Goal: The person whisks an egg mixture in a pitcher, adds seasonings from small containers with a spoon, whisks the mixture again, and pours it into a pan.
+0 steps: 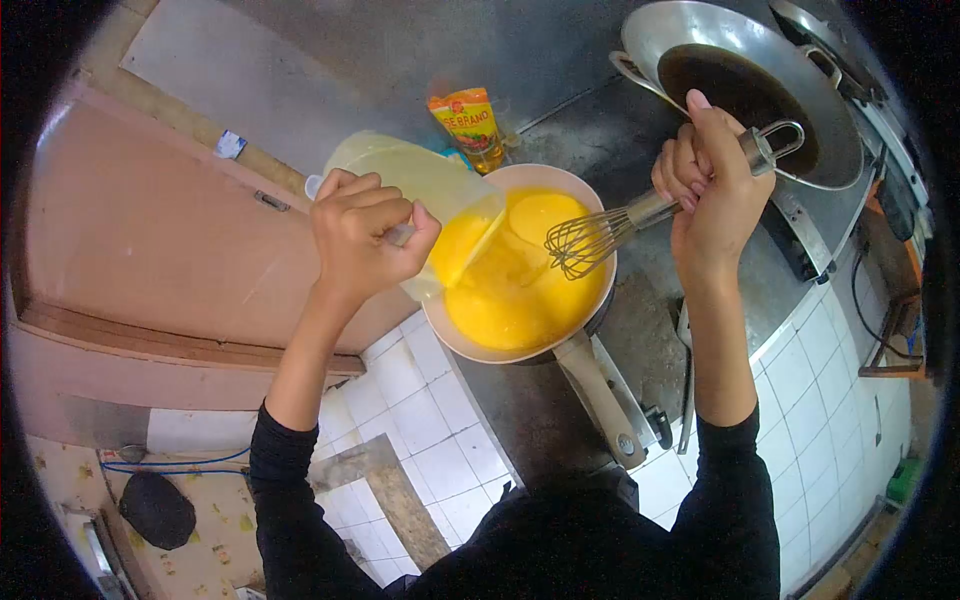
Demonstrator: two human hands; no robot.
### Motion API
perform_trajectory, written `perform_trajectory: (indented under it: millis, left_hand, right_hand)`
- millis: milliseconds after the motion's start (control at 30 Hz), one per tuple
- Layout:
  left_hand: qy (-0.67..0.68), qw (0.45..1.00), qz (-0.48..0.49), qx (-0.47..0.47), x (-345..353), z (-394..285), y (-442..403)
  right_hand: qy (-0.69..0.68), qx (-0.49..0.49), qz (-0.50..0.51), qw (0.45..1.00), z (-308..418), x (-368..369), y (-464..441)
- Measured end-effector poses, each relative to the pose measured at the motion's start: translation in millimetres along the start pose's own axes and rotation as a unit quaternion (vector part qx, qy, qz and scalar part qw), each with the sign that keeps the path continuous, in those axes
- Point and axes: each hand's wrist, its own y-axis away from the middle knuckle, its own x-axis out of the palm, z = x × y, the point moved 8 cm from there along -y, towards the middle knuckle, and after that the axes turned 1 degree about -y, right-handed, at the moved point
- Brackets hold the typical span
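My left hand [365, 235] is closed round the handle of a translucent plastic pitcher [400, 165], which is tilted over a frying pan [547, 178]. Yellow liquid [510, 310] fills the pan, and more of it lies inside the pitcher near its rim. In my right hand [715, 180] is a metal whisk [640, 212], gripped by its handle with the thumb pointing up. Its wire end hangs over the right part of the pan; whether the wires touch the liquid I cannot tell. The pan's beige handle [600, 400] points toward me, with no hand on it.
A large wok [690, 30] holding dark liquid stands at the back right. Behind the pan is an orange-and-yellow oil pouch [470, 125]. A pinkish door panel [170, 220] is on the left. White tiles [430, 420] lie below the dark counter.
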Motion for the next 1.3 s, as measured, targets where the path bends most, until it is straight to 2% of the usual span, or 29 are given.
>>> perform_trajectory:
  millis: [933, 1300]
  left_hand:
    - [-0.042, 0.987, -0.108, 0.107, -46, -19, -16]
    - [-0.058, 0.982, -0.107, 0.141, -56, -33, -20]
  right_hand:
    - [-0.022, -0.004, 0.011, 1.000, 3, 3, 12]
    - [-0.001, -0.023, 0.005, 1.000, 12, 5, 18]
